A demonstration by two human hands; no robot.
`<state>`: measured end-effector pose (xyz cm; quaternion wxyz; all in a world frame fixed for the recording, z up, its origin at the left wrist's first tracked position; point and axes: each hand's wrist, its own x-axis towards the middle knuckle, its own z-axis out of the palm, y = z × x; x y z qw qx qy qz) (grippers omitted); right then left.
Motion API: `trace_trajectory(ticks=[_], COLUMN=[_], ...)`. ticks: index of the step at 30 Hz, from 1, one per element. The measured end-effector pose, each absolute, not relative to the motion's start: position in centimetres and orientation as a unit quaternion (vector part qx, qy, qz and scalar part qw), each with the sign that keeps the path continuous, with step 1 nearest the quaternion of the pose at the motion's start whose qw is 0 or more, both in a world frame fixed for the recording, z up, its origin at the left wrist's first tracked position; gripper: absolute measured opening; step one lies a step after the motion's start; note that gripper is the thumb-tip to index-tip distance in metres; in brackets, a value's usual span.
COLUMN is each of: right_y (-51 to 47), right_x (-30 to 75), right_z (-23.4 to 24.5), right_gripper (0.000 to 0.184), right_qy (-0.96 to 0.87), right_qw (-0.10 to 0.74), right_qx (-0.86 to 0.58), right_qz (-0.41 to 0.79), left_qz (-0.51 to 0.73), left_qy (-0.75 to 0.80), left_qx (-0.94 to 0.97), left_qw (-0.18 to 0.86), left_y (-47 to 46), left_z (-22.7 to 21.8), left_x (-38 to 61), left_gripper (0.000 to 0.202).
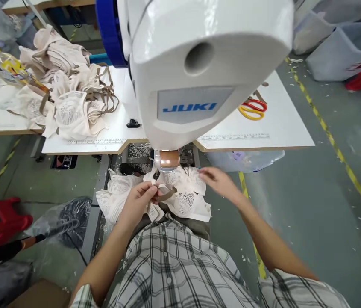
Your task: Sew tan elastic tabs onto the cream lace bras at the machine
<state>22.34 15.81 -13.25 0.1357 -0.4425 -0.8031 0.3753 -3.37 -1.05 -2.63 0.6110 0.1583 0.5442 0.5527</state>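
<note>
Cream lace bras (pixel 186 203) with brown straps lie bunched on my lap below the sewing machine's head. My left hand (pixel 140 199) is closed, thumb and forefinger pinching a narrow pale edge of a bra beside a brown strap (pixel 168 194). At the right border of the lace, my right hand (pixel 220 184) has its fingers bent and drawn together. Its fingertips are slightly blurred, and whatever they hold, if anything, is too small to make out. Just above the cloth is the machine's copper-coloured lower end (pixel 169 159).
The white sewing machine head (pixel 196 81) fills the upper middle. A pile of bras (pixel 71 107) lies on the white table (pixel 121 128) at left, near a yellow-capped bottle (pixel 13 64). Red-and-yellow-handled scissors (pixel 253 109) lie at right. A red stool (pixel 2 220) stands lower left.
</note>
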Motion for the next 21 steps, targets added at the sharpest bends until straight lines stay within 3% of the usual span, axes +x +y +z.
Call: trace_trajectory(ticks=[2,4,6,11,16,19,21], right_y=[13.4,11.6,10.7,10.2,8.6,7.3,7.1], right_x=[21.5,20.6,19.8,19.4,18.8,18.1,18.1], right_z=[-15.9,-17.7,-18.6,-18.8,-16.1,-13.3,-11.3], right_gripper=[0.039,0.048,0.048,0.015,0.021,0.029,0.031], right_qy=[-0.823,-0.825,-0.818,-0.804,-0.774,-0.757,-0.723], right_qw=[0.089,0.094,0.109,0.148,0.197,0.231,0.245], right_qx=[-0.42,-0.428,-0.444,-0.432,-0.384,-0.343,-0.318], right_qz=[0.372,0.357,0.348,0.381,0.463,0.506,0.562], left_qz=[0.583,0.597,0.599,0.631,0.592,0.506,0.408], left_qy=[0.514,0.496,0.495,0.495,0.608,0.6,0.591], left_qx=[0.036,-0.052,-0.087,-0.125,0.128,0.275,0.366], left_qw=[0.628,0.629,0.623,0.584,0.513,0.556,0.591], left_y=[-0.7,-0.1,0.7,3.0,3.5,3.3,3.3], left_z=[-3.5,-4.1,-4.5,-5.7,-7.7,-8.4,-8.6], left_x=[-3.7,-4.2,-5.0,-7.2,-4.5,-1.3,-0.1], left_gripper=[0.009,0.007,0.018,0.033,0.036,0.056,0.046])
